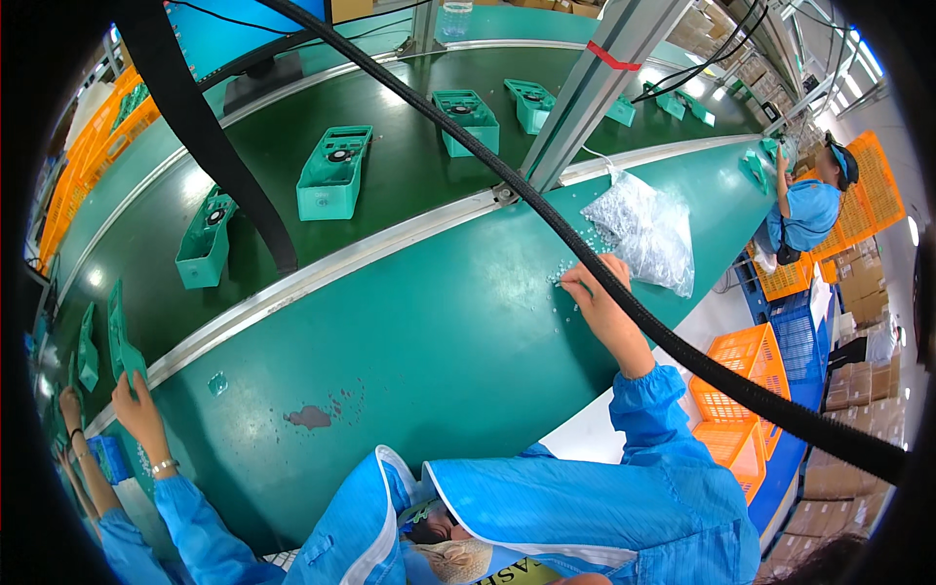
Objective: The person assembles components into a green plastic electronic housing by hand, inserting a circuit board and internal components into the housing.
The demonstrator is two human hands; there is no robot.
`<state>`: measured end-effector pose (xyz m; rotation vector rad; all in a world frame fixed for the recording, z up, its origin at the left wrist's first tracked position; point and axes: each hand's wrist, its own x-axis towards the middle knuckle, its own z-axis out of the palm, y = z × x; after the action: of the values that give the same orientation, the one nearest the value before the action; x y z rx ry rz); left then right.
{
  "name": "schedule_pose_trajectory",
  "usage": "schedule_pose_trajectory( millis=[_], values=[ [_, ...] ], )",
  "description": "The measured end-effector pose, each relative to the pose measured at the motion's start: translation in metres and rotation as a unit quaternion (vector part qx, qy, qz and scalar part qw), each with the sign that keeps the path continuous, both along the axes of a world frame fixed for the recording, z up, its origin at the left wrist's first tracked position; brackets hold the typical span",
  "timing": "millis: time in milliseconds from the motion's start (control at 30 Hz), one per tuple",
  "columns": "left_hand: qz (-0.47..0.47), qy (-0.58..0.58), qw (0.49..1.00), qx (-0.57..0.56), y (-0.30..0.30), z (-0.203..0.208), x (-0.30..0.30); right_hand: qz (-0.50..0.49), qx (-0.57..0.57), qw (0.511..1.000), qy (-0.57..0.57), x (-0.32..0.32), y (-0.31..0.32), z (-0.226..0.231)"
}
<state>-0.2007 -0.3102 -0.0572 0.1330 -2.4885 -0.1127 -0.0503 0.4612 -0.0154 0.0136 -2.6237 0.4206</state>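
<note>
At the far left, my left hand [142, 417], with a bracelet at the wrist, has its fingers closed on the near end of a green plastic housing [119, 330]. The housing stands tilted at the edge of the dark green conveyor belt [263, 161]. My right hand [603, 304] is over the bench, thumb and fingers pinched together beside a scatter of small pale parts [558, 277]. What sits between those fingertips is too small to make out. Just beyond that hand lies a clear plastic bag [645, 232] full of small pale pieces.
More green housings [334, 174] with black round parts inside rest along the belt. A metal post [597, 93] and a black hose [546, 213] cross the view. Another person's hand [70, 409] is at far left; a co-worker [811, 210] stands at right near orange crates [746, 366].
</note>
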Motion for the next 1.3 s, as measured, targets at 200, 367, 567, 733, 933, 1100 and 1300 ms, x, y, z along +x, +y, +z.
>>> schedule_pose_trajectory(
  millis=[200, 367, 567, 733, 933, 1100, 1300],
  values=[
    [-0.068, -0.015, 0.997, 0.021, 0.123, 0.031, 0.110, 0.005, 0.033, 0.999, 0.013, 0.003, -0.003, -0.002],
    [-0.220, -0.016, 0.974, -0.062, 0.222, 0.064, 0.174, 0.017, 0.060, 0.998, 0.027, 0.001, -0.011, 0.001],
    [-0.451, -0.120, 0.884, 0.003, 0.305, 0.077, 0.190, 0.069, -0.058, 0.996, 0.021, -0.002, -0.058, 0.028],
    [-0.481, -0.143, 0.865, -0.012, 0.327, 0.071, 0.191, 0.295, -0.181, 0.937, -0.053, -0.031, -0.124, 0.039],
    [-0.482, -0.155, 0.861, -0.040, 0.325, 0.072, 0.192, 0.389, -0.181, 0.899, -0.086, -0.049, -0.180, 0.025],
    [-0.482, -0.142, 0.864, -0.019, 0.324, 0.067, 0.193, 0.357, -0.150, 0.919, -0.078, -0.053, -0.189, 0.011],
    [-0.487, -0.133, 0.863, -0.020, 0.326, 0.068, 0.191, 0.307, -0.170, 0.932, -0.094, -0.054, -0.194, 0.006]
  ],
)
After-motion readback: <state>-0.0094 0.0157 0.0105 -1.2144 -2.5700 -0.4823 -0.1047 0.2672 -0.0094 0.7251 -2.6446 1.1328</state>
